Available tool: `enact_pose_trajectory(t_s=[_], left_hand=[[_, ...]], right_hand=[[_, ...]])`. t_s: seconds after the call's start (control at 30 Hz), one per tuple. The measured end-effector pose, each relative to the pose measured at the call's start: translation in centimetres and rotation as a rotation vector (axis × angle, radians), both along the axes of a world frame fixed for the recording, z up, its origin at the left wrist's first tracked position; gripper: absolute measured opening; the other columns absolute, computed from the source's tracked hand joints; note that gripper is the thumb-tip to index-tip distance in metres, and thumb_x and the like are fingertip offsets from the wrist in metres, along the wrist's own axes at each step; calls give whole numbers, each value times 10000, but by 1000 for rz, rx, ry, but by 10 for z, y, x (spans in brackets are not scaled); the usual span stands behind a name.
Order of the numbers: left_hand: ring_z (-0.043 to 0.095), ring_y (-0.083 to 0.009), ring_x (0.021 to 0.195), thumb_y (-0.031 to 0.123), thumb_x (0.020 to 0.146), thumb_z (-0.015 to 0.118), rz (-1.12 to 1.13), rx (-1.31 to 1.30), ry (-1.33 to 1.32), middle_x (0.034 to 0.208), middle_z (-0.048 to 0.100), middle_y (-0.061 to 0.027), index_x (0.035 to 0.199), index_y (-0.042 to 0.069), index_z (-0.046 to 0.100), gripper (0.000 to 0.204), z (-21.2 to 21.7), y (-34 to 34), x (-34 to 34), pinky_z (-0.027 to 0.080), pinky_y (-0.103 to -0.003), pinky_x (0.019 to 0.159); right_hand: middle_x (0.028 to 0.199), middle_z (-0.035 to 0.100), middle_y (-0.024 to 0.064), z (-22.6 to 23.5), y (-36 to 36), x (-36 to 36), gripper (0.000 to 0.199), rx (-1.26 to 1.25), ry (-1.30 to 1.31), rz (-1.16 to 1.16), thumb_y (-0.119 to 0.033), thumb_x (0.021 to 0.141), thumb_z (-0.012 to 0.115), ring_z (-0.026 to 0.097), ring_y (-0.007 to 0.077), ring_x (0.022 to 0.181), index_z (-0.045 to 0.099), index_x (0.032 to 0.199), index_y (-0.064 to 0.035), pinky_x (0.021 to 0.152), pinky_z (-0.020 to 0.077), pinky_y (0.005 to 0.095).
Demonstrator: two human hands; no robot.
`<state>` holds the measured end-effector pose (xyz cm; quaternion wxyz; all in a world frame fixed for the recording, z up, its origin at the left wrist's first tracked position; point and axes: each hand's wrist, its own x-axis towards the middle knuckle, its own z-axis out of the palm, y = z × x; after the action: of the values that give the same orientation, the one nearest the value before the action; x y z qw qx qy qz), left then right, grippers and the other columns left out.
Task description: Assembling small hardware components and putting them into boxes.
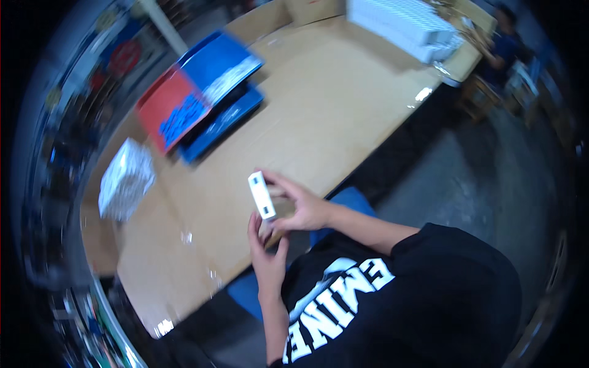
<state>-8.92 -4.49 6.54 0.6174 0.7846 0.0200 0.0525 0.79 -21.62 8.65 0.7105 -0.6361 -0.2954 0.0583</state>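
Observation:
A small white rectangular block (262,195) with two dark square openings on its face is held up over the table's near edge. My right hand (302,207) grips it from the right side, fingers at its far end and thumb at its near end. Just below the block is my left hand (268,253), its thumb and fingers spread apart. Whether the left fingertips touch the block's near end is hard to make out.
Blue small parts fill a red bin (153,101), beside a stacked blue bin (211,52) with pale pieces. A wrapped silvery-white package (126,181) sits at the left. White pieces (402,27) line the far right of the tan table (307,92). Another person (503,49) is beyond.

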Motion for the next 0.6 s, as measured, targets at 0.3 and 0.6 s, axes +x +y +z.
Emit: enact_pose_trajectory(t_s=[0.3,0.6], left_hand=[[649,-170,1059,52,1005,643,-242,45,168,1333,645,-151,1527,50,435,561,15,-34,5,509,-308,934],[663,-172,1050,41,1000,630,-414,84,207,1294,680,-136,1498,33,470,524,15,-80,60,532,-303,915]], right_hand=[[1173,708,89,-51,-79,21,433,568,795,-316,-340,1051,569,719,190,1050,584,1318,1,898,601,379],[980,740,66,-45,-266,84,365,426,490,-1017,-331,1023,608,712,152,877,690,1133,6,757,547,296]])
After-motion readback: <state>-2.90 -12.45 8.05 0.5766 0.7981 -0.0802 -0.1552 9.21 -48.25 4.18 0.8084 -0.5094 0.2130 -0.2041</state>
